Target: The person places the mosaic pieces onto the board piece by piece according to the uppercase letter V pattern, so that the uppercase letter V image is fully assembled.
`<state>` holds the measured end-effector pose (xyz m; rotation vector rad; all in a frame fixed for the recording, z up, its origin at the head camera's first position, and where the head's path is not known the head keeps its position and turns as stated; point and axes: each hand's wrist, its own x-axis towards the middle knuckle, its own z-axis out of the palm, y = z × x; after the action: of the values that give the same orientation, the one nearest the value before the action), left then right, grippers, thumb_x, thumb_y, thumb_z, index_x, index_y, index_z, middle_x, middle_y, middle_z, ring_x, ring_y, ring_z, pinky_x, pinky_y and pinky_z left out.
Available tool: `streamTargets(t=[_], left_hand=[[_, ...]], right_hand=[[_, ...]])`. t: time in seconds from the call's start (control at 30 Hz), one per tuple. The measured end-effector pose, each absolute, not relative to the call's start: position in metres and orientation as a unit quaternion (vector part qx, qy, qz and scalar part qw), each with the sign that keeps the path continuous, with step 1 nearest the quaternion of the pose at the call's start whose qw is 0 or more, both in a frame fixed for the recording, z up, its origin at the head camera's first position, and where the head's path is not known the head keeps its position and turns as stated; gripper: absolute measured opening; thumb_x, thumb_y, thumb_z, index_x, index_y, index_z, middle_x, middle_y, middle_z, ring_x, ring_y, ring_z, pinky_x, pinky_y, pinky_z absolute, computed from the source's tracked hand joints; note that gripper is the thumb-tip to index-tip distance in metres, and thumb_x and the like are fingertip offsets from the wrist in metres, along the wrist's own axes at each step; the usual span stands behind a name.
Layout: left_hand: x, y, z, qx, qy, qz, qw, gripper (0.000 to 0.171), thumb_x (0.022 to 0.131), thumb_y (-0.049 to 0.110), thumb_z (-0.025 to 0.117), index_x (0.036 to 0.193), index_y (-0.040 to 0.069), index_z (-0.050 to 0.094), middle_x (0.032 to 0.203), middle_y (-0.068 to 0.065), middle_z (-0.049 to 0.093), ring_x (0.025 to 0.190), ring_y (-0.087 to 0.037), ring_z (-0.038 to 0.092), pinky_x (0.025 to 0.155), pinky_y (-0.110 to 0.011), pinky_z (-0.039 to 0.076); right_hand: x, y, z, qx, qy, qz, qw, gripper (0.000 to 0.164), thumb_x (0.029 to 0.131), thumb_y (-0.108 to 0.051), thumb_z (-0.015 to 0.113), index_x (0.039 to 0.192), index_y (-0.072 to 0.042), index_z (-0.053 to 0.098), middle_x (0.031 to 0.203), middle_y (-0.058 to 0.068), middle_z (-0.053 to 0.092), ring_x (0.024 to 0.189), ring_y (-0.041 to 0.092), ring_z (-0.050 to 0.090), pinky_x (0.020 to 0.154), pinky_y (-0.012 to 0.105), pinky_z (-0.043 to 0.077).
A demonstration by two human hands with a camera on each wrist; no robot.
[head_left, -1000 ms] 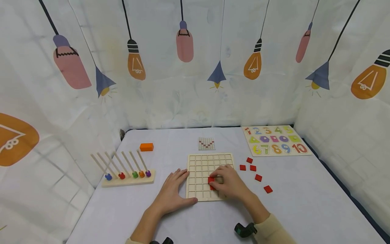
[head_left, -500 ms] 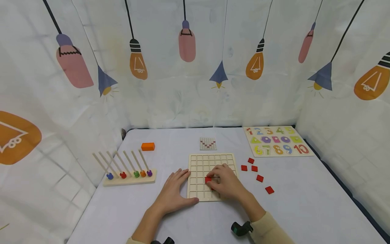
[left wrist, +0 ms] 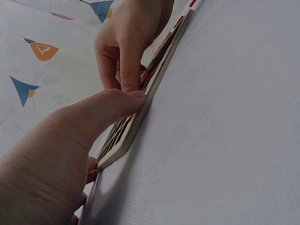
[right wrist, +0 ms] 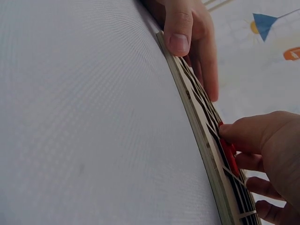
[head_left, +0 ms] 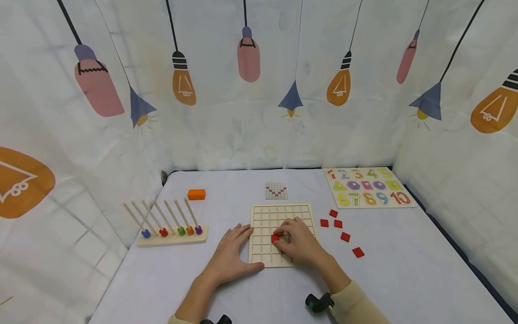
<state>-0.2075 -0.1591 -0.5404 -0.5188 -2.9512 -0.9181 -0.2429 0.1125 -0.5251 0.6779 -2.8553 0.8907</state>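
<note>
A square wooden grid board (head_left: 261, 220) lies in front of the person in the head view. The right hand (head_left: 301, 243) reaches over its middle and pinches a red square tile (head_left: 275, 238) between thumb and fingertips, down at the grid cells. Seen from the right wrist, the red tile (right wrist: 228, 150) is right at the board's surface, partly covered by the fingers. At the board's near left corner rests the left hand (head_left: 232, 254), its fingers along the left edge and its thumb (left wrist: 122, 103) on the near edge.
Several loose red tiles (head_left: 345, 236) lie right of the board. Behind it is a small pattern card (head_left: 277, 191). A number-and-shape puzzle board (head_left: 368, 188) sits at the back right. To the left stand a peg rack (head_left: 174, 240) with coloured beads and an orange block (head_left: 196, 194).
The right hand has shifted slightly left across the board with the red tile. Against the board, the left hand keeps its place. The whole head view has shifted a little.
</note>
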Motion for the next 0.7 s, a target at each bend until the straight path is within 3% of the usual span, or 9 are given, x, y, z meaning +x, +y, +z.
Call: streamTargets(t=[0.7], left_hand=[[-0.2062, -0.1582, -0.5375, -0.162, -0.942, -0.293, 0.003, 0.113, 0.075, 0.08, 0.086, 0.167, 0.023, 0.053, 0.176, 0.006, 0.046, 0.172, -0.028, 0.028, 0.143, -0.059, 0.019]], right_hand=[[-0.2381, 0.1153, -0.522, 0.208, -0.933, 0.292, 0.039, 0.023, 0.096, -0.036, 0.087, 0.118, -0.029, 0.085, 0.111, -0.016, 0.072, 0.099, 0.008, 0.049, 0.08, 0.027, 0.047]])
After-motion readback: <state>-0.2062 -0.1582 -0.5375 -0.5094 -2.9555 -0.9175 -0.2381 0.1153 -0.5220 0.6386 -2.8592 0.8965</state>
